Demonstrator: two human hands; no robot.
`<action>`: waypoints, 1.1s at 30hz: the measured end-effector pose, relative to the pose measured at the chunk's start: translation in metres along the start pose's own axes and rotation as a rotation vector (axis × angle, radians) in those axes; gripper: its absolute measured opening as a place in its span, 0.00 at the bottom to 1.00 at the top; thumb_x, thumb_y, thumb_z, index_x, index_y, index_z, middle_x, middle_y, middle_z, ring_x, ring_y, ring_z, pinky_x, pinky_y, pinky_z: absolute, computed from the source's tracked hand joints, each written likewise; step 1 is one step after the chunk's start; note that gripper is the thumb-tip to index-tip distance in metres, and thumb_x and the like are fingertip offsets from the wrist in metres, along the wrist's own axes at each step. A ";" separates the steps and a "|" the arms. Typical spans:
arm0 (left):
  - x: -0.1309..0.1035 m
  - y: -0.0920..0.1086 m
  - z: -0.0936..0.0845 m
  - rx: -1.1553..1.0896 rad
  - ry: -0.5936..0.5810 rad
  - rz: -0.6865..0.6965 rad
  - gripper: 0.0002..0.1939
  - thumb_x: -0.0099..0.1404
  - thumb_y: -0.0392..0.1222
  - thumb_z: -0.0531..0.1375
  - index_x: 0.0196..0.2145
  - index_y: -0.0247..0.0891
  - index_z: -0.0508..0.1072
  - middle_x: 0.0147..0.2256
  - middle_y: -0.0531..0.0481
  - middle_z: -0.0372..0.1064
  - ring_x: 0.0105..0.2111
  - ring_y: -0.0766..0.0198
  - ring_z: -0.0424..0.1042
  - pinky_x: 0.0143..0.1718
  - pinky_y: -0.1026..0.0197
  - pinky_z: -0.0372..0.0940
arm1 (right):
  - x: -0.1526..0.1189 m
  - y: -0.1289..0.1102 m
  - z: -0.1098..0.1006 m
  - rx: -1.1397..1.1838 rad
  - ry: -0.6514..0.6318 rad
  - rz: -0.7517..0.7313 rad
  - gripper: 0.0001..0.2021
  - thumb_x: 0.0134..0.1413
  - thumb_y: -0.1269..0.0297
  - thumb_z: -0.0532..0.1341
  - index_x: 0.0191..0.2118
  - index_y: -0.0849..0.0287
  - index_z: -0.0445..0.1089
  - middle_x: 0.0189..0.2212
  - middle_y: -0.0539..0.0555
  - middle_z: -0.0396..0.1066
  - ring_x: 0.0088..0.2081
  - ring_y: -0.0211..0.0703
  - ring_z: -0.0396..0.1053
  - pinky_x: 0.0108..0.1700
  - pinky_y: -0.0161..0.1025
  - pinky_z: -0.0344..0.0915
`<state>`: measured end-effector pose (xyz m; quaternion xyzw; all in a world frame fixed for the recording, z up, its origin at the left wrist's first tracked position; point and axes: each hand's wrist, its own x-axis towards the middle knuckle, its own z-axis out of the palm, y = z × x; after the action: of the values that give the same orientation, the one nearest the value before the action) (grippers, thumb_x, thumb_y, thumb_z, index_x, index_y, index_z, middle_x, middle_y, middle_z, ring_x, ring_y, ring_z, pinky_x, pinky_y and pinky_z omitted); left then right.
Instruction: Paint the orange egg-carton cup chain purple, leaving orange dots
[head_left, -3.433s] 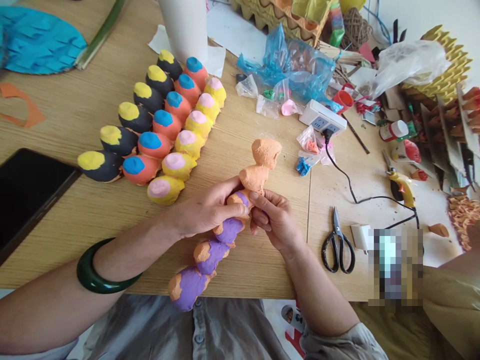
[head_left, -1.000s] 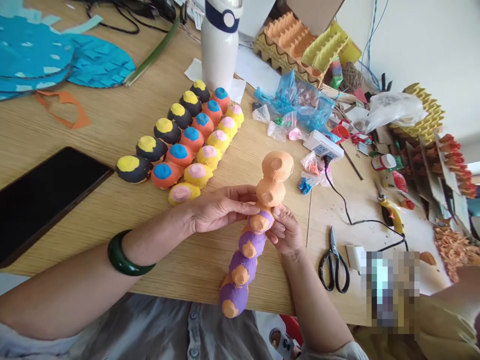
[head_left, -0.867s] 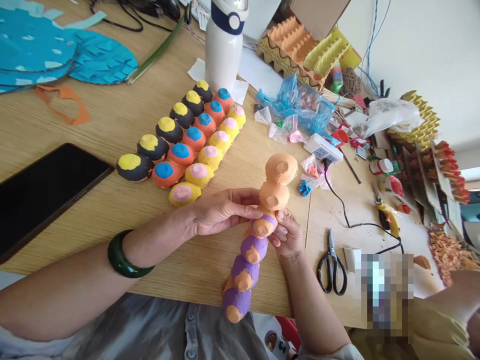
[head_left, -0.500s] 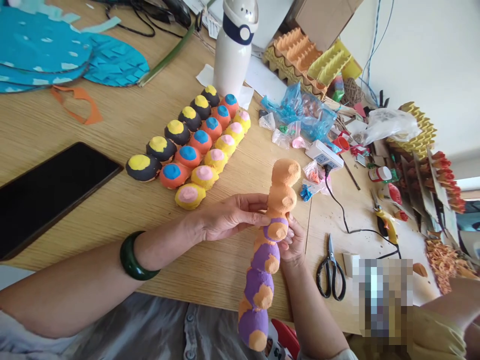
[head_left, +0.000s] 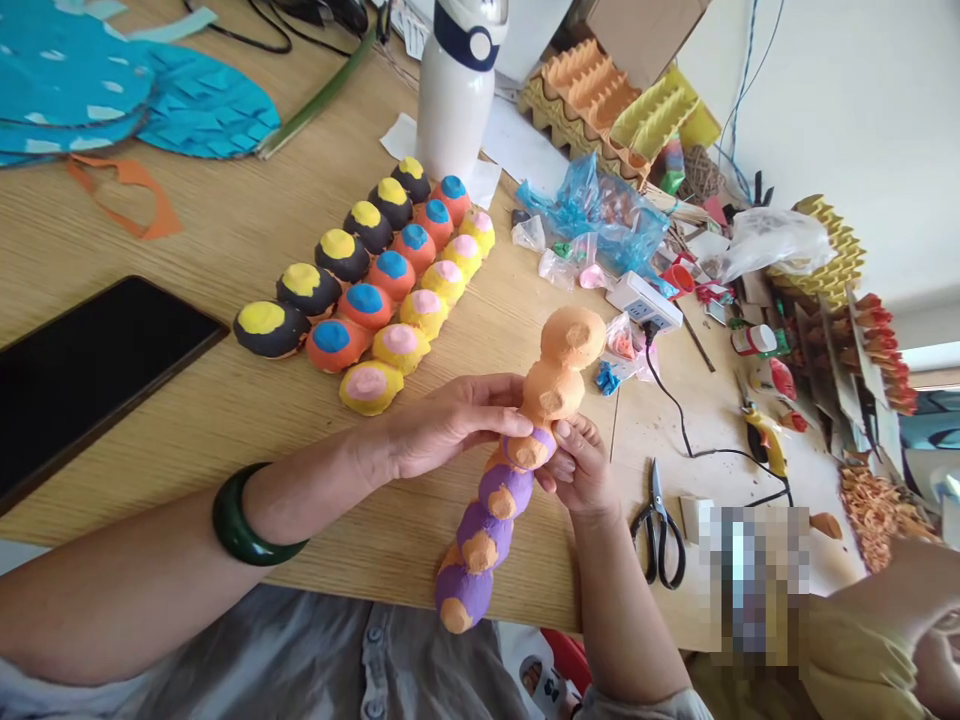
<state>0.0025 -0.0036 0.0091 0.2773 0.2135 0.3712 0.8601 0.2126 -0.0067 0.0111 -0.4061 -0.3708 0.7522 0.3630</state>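
Note:
Between my two hands is a row of bumpy egg-carton cups, orange at the far end and partly coated in purple clay from the third bump down. My left hand pinches its left side near the third bump. From the right, the thumb and curled fingers of my right hand grip the same spot. On the table to the left lie three coated strips: a black strip with yellow spots, an orange-red strip with blue spots and a yellow strip with pink spots.
A phone lies at left, a white bottle behind the strips. Scissors, a power strip, clay bags and a yellow-handled tool sit at right. Egg trays stand behind. Another person's arm shows lower right.
The strip's near end has swung left and up, so it slants more and its top faces me more. My right thumb now shows on its right edge. The view has shifted slightly.

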 end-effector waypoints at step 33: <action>0.002 0.004 -0.005 0.088 0.041 -0.087 0.10 0.63 0.45 0.72 0.40 0.40 0.81 0.38 0.46 0.81 0.41 0.49 0.82 0.51 0.45 0.79 | -0.001 0.000 0.016 -0.018 0.050 0.070 0.23 0.53 0.46 0.81 0.29 0.56 0.72 0.14 0.35 0.51 0.15 0.27 0.41 0.18 0.29 0.63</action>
<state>-0.0010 0.0016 0.0078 0.2978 0.2591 0.3295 0.8577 0.1983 -0.0117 0.0175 -0.4406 -0.3541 0.7507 0.3420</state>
